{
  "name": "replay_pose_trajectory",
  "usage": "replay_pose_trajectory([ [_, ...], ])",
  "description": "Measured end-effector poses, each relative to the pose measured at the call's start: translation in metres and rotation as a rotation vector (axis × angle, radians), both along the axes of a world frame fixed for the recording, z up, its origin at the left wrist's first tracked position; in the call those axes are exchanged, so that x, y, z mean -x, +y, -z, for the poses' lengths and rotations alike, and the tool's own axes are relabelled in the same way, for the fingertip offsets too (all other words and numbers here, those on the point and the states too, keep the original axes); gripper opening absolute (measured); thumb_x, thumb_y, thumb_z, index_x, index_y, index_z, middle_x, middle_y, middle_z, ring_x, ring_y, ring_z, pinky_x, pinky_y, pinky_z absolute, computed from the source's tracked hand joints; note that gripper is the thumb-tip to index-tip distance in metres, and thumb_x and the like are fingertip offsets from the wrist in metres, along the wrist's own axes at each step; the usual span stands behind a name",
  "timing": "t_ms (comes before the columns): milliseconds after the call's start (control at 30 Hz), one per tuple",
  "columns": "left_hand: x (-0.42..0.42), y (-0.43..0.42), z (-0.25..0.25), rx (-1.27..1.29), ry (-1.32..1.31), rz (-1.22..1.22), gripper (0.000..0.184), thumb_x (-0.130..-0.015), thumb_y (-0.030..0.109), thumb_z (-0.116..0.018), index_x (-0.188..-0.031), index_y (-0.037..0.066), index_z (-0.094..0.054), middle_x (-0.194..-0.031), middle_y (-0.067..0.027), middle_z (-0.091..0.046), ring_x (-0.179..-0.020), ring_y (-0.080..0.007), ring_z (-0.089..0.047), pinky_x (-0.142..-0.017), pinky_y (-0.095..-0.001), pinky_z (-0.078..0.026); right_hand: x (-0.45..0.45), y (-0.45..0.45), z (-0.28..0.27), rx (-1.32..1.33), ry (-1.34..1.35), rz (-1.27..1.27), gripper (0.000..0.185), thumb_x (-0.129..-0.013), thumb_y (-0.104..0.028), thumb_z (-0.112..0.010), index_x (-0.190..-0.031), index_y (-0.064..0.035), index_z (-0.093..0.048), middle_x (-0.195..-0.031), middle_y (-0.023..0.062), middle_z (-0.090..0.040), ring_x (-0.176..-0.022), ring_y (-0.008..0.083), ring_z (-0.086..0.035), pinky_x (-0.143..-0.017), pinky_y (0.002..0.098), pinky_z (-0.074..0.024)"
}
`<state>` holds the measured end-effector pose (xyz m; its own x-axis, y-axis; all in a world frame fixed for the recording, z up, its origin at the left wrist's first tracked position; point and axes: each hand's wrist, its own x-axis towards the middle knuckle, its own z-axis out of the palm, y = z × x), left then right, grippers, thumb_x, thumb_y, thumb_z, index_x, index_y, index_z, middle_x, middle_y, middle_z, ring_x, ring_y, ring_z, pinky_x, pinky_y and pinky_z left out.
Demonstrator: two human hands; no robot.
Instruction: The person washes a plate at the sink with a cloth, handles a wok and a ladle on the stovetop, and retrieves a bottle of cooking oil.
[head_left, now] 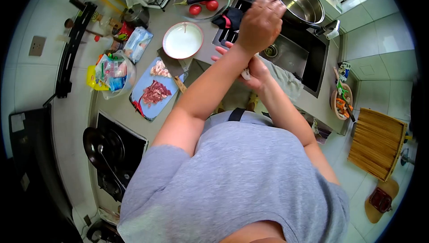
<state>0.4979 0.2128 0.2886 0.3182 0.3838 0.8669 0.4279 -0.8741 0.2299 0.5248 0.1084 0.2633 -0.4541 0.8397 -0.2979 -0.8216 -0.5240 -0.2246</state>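
My left hand (263, 24) is held over the near side of the sink (290, 55), back up, fingers stretched out and slightly blurred, with nothing visible in it. Beneath my left wrist is my right hand (252, 71), palm up with its fingers spread. A small white wad (245, 74), perhaps tissue or cloth, is held at its palm; the left forearm partly hides this hand. To the left, a blue cutting board (145, 80) bears chopped red meat (156, 93), paler meat pieces (160, 69) and red chilies (138, 106). A wooden-handled knife (180, 84) lies at its right side.
A white bowl (183, 40) stands behind the board, near a glass bowl (182, 2) with an eggplant and tomatoes. A large steel pot (298, 1) is at the sink's back. Left are a wok (96, 147) and a bag-filled tub (129, 75); a basket (335, 102) sits right.
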Motion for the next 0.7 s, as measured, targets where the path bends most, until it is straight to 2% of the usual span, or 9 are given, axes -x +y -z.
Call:
replay_pose_trajectory([
  [133, 0.027, -0.036, 0.014, 0.136, 0.352, 0.113, 0.059, -0.092, 0.045, -0.054, -0.143, 0.019, -0.045, -0.141, -0.0061, -0.051, -0.137, -0.0238, -0.04, -0.117, -0.0466, -0.019, -0.031, 0.025, 0.017, -0.229, -0.41, 0.322, 0.061, -0.099, -0.051, -0.038, -0.136, -0.003, -0.042, -0.139, 0.0215, -0.047, -0.127, 0.0377, -0.047, -0.109, 0.0504, -0.0386],
  [267, 0.054, -0.087, 0.037, 0.363, 0.214, 0.264, 0.071, -0.092, 0.048, -0.054, -0.149, 0.011, -0.035, -0.152, -0.0117, -0.036, -0.143, -0.0284, -0.028, -0.119, -0.0448, -0.014, -0.061, 0.031, 0.03, -0.33, -0.247, 0.356, 0.054, -0.103, -0.045, -0.028, -0.141, -0.007, -0.036, -0.15, 0.0215, -0.033, -0.14, 0.0379, -0.031, -0.113, 0.0539, -0.0308],
  [333, 0.054, -0.089, 0.009, 0.429, 0.048, 0.346, 0.073, -0.091, 0.051, -0.055, -0.146, 0.006, -0.037, -0.15, -0.0139, -0.039, -0.142, -0.0265, -0.032, -0.118, -0.0452, -0.016, -0.039, 0.024, 0.057, -0.348, -0.129, 0.218, 0.057, -0.102, -0.047, -0.033, -0.143, -0.007, -0.034, -0.151, 0.0197, -0.032, -0.14, 0.037, -0.032, -0.114, 0.0523, -0.0292],
  [400, 0.056, -0.076, -0.016, 0.785, -0.379, 0.965, 0.073, -0.093, 0.052, -0.054, -0.148, 0.007, -0.034, -0.148, -0.017, -0.04, -0.139, -0.0269, -0.036, -0.117, -0.0444, -0.018, -0.001, 0.001, 0.046, -0.192, -0.025, 0.102, 0.06, -0.1, -0.049, -0.038, -0.143, -0.0066, -0.034, -0.15, 0.0177, -0.035, -0.138, 0.0354, -0.035, -0.115, 0.0517, -0.0282],
  [433, 0.054, -0.073, -0.006, 0.785, -0.396, 0.959, 0.073, -0.093, 0.052, -0.054, -0.148, 0.007, -0.034, -0.148, -0.017, -0.04, -0.139, -0.0269, -0.036, -0.117, -0.0444, -0.018, 0.007, -0.005, 0.042, -0.152, 0.045, 0.088, 0.062, -0.099, -0.049, -0.04, -0.143, -0.0064, -0.033, -0.149, 0.0167, -0.036, -0.138, 0.0347, -0.036, -0.115, 0.0514, -0.0277],
  [500, 0.048, -0.07, 0.032, 1.393, -1.024, 1.435, 0.073, -0.095, 0.053, -0.05, -0.149, 0.008, -0.031, -0.147, -0.0199, -0.04, -0.137, -0.0277, -0.038, -0.116, -0.0429, -0.021, 0.01, -0.005, 0.044, -0.244, 0.25, 0.095, 0.054, -0.102, -0.038, -0.037, -0.146, -0.0059, -0.033, -0.15, 0.015, -0.037, -0.137, 0.031, -0.039, -0.115, 0.0466, -0.0297],
  [533, 0.05, -0.074, 0.045, 1.401, -1.221, 1.49, 0.071, -0.097, 0.053, -0.046, -0.15, 0.01, -0.029, -0.145, -0.0221, -0.042, -0.135, -0.0295, -0.039, -0.114, -0.0421, -0.025, -0.013, 0.002, 0.066, -0.223, 0.227, 0.129, 0.053, -0.104, -0.036, -0.034, -0.146, -0.0044, -0.032, -0.15, 0.0153, -0.037, -0.137, 0.0319, -0.039, -0.115, 0.0471, -0.0301],
  [600, 0.081, -0.086, 0.069, 1.608, -1.234, 1.43, 0.068, -0.098, 0.051, -0.046, -0.15, 0.011, -0.03, -0.144, -0.0185, -0.044, -0.134, -0.0261, -0.041, -0.111, -0.0396, -0.029, -0.048, 0.014, 0.077, -0.216, 0.241, 0.106, 0.048, -0.105, -0.031, -0.03, -0.141, -0.0003, -0.036, -0.147, 0.0172, -0.041, -0.134, 0.0328, -0.043, -0.112, 0.0455, -0.0366],
  [700, 0.139, -0.112, 0.113, 1.681, -0.991, 0.946, 0.058, -0.098, 0.044, -0.049, -0.144, 0.009, -0.041, -0.133, -0.0126, -0.054, -0.123, -0.0209, -0.05, -0.107, -0.0384, -0.036, -0.07, 0.045, 0.08, 0.133, -0.628, 0.146, 0.048, -0.102, -0.035, -0.041, -0.13, 0.0037, -0.046, -0.132, 0.0204, -0.056, -0.119, 0.0309, -0.057, -0.093, 0.038, -0.0524],
])
